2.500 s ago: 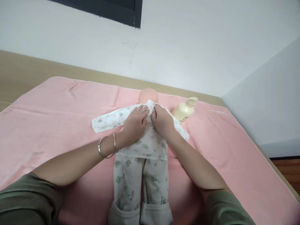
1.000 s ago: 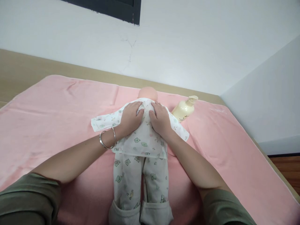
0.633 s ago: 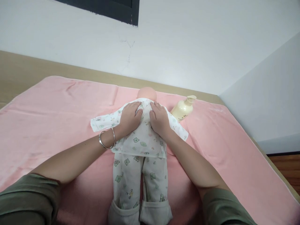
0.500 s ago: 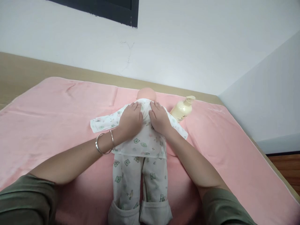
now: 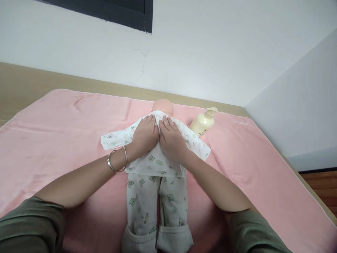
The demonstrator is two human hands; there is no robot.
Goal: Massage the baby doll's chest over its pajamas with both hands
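A baby doll [image 5: 163,107] lies stretched out, with only the rounded top of its head showing beyond its clothes. It wears a white shirt [image 5: 168,168] printed with small green animals, and matching trousers [image 5: 144,202] with turned-up cuffs. Both sleeves are spread to the sides. My left hand [image 5: 146,133] rests flat on the upper left of the shirt, fingers stretched out together. On the upper middle and right of it lies my right hand [image 5: 171,138], flat too, its fingertips close to the left hand. Cloth puckers between the two hands.
A pink mat [image 5: 65,140] lies under the doll, on a wooden surface [image 5: 21,79] against a white wall. A cream pump bottle [image 5: 204,123] leans or lies tilted beside the right sleeve. Two silver bangles [image 5: 113,161] hang on my left wrist.
My right hand has slid left across the shirt, closer to my left hand, uncovering more of the right shoulder and sleeve. My left hand stays nearly in place.
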